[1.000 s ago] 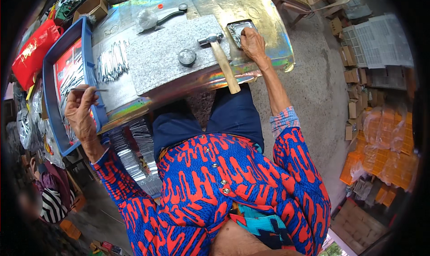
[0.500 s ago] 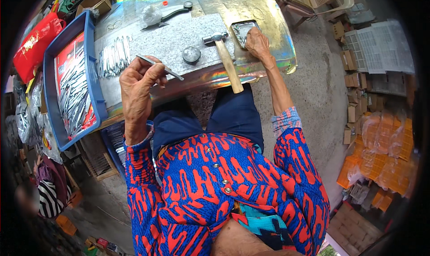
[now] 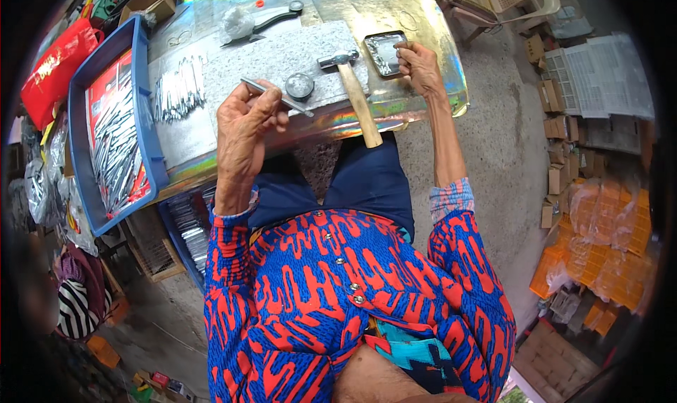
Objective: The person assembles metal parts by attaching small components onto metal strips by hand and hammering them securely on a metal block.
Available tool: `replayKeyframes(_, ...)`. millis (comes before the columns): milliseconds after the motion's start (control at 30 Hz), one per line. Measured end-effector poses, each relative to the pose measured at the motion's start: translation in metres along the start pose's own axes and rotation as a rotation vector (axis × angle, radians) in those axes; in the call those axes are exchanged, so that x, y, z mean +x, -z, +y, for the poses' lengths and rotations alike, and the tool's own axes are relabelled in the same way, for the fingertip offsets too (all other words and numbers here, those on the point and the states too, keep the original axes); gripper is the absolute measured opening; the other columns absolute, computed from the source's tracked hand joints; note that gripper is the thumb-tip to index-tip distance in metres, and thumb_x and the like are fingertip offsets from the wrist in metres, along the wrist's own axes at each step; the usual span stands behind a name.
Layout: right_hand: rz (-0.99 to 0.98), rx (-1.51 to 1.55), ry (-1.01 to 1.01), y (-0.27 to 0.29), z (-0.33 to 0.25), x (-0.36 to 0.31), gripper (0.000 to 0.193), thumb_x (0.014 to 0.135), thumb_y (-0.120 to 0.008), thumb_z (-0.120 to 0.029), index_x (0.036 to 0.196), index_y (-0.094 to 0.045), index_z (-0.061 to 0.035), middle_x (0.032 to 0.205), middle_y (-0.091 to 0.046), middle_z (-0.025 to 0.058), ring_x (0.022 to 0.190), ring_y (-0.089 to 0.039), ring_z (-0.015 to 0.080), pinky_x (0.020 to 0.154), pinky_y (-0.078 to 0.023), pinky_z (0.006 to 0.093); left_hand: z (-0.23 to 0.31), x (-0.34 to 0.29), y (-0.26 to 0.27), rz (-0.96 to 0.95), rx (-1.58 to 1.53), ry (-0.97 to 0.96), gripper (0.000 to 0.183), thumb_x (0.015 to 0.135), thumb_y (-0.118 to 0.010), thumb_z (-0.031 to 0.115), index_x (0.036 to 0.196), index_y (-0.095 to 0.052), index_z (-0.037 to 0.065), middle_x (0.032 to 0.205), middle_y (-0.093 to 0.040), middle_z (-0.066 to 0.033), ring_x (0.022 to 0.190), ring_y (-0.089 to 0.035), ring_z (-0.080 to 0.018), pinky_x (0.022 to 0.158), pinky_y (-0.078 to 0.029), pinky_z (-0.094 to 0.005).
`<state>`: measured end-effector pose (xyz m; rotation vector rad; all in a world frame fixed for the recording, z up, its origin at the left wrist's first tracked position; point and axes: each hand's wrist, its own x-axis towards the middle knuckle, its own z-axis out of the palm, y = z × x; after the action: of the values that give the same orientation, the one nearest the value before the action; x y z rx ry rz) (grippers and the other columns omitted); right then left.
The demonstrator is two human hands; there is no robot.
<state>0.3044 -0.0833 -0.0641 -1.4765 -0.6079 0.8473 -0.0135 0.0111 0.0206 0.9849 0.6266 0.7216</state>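
Note:
My left hand is closed around a thin grey metal rod, which slants over the front edge of a speckled stone slab. At the right, my right hand has its fingertips pinched together above the edge of a small dark-rimmed tray of tiny shiny pieces. Whatever is in that pinch is too small to make out. Between my hands, a hammer rests with its head on the slab and its wooden handle past the table edge. A small round metal piece sits beside the rod.
A blue bin full of metal rods stands at the left, with a row of similar rods next to it. Black-handled pliers and a plastic bag lie farther back. Orange crates are stacked at the right.
My left hand has moved right with the rod, toward the round piece. My right hand has drawn back to the right from inside the small tray, its fingers now pinched.

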Motion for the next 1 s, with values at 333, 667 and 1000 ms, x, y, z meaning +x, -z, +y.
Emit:
replayKeyframes(333,-0.297,0.472,-0.01,-0.089,-0.05,-0.072,0.012,0.084,-0.055,-0.005,0.092,-0.054,0.0037,0.079,-0.055,0.0077,0.06,-0.048,0.0074,0.048,-0.04,0.0181,-0.019,0.009,-0.009,-0.023,-0.213,0.016,0.015,0.083,-0.059,0.01,0.09,-0.051,0.0,0.074,-0.059,-0.0085,0.058,-0.057,-0.0128,0.05,-0.047,-0.0222)
replayKeyframes(667,-0.395,0.317,0.157,-0.141,-0.075,-0.091,0.016,0.087,-0.054,-0.011,0.091,-0.053,0.004,0.072,-0.054,0.0054,0.06,-0.048,0.0052,0.048,-0.04,0.0174,-0.019,-0.003,-0.015,-0.141,0.372,-0.138,0.016,0.086,-0.054,0.013,0.078,-0.055,-0.001,0.064,-0.054,-0.0004,0.059,-0.049,-0.0046,0.053,-0.041,-0.0202)
replayKeyframes(1000,-0.45,0.149,0.174,-0.142,-0.077,-0.096,0.013,0.086,-0.054,-0.01,0.088,-0.054,0.0028,0.068,-0.054,0.0021,0.053,-0.045,0.003,0.045,-0.037,0.015,-0.03,-0.007,-0.014,-0.175,0.467,-0.155,0.015,0.083,-0.056,0.012,0.084,-0.059,-0.003,0.063,-0.056,-0.0041,0.059,-0.048,-0.0064,0.053,-0.041,-0.0249)
